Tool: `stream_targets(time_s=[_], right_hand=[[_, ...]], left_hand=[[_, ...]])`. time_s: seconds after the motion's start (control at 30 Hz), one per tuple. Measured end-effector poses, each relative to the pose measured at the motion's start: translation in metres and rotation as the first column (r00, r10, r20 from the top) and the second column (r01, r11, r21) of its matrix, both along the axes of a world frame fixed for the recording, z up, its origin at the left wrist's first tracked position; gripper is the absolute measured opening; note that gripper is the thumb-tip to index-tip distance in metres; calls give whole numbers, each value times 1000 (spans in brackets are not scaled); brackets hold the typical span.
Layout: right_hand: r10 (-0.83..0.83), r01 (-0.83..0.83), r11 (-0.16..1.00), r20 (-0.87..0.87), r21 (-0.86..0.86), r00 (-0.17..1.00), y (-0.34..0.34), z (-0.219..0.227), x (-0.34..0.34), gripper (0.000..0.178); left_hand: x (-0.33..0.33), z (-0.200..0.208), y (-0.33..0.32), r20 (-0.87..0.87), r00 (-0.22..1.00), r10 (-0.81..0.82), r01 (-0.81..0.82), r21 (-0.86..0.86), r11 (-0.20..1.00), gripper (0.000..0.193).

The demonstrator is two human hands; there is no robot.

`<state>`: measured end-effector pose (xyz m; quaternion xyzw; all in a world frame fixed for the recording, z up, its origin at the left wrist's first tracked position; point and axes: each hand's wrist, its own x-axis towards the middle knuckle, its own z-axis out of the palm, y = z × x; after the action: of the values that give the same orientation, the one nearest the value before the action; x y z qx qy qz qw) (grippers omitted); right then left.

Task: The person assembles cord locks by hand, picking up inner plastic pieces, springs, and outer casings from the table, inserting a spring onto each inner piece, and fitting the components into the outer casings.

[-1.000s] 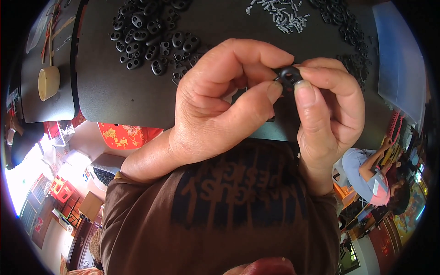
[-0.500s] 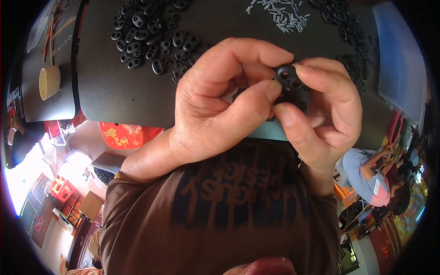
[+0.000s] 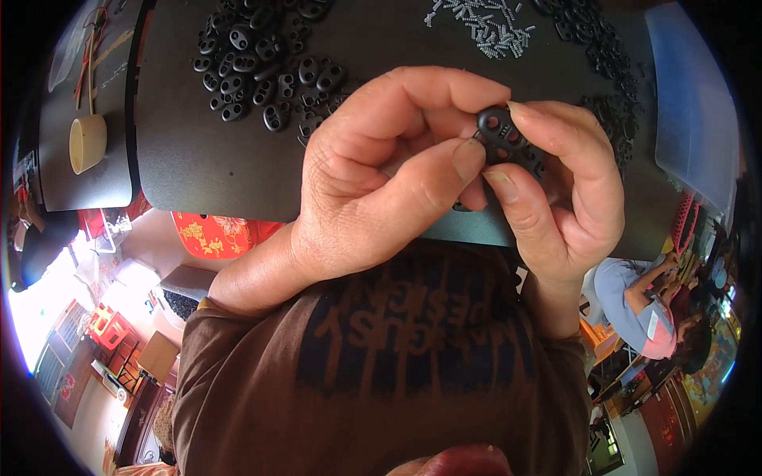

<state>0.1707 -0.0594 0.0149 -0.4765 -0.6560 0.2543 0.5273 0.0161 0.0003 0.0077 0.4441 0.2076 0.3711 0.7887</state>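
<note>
A black two-hole plastic cord lock [image 3: 498, 129] is held up between my two hands above the table. My left hand [image 3: 373, 170] pinches its left end between thumb and index finger. My right hand [image 3: 575, 178] has its index fingertip on the upper right edge of the cord lock, with the thumb just below it. Darker black pieces show by the right fingers, too shadowed to make out. Beyond my left hand lies a heap of black cord lock parts [image 3: 238, 59]. Small metal springs [image 3: 500, 36] lie scattered past my fingers.
More small black parts [image 3: 595, 40] spread along the dark table's [image 3: 198, 159] right side, beside a translucent blue sheet or tray [image 3: 694, 103]. A beige cup-shaped scoop [image 3: 87, 144] rests at far left. A red patterned item [image 3: 214, 236] is below the edge. Another person [image 3: 635, 305] sits at right.
The cord lock has tilted, so its face with the holes shows more fully. My right thumb has shifted slightly up and right, away from my left thumb.
</note>
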Motion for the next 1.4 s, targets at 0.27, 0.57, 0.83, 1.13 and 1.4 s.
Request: stream_targets(time_s=[0.27,0.57,0.83,1.13,1.4], right_hand=[[5,-4,1000,-33,19,999,0,-2,2,33],[-28,31,998,-55,50,998,3,-6,-6,31],[-38,39,994,-13,102,999,7,-7,-10,31],[-54,56,993,-28,100,998,7,-8,-16,33],[-55,53,992,9,116,998,8,-9,-13,32]], left_hand=[[1,1,-2,35,999,-13,12,40,999,35],[1,-4,-2,49,999,6,-11,116,993,37],[0,-3,-2,63,998,-1,-4,74,997,30],[-1,-5,-4,123,992,-15,4,84,996,31],[-4,-4,0,91,994,-57,48,95,994,31]])
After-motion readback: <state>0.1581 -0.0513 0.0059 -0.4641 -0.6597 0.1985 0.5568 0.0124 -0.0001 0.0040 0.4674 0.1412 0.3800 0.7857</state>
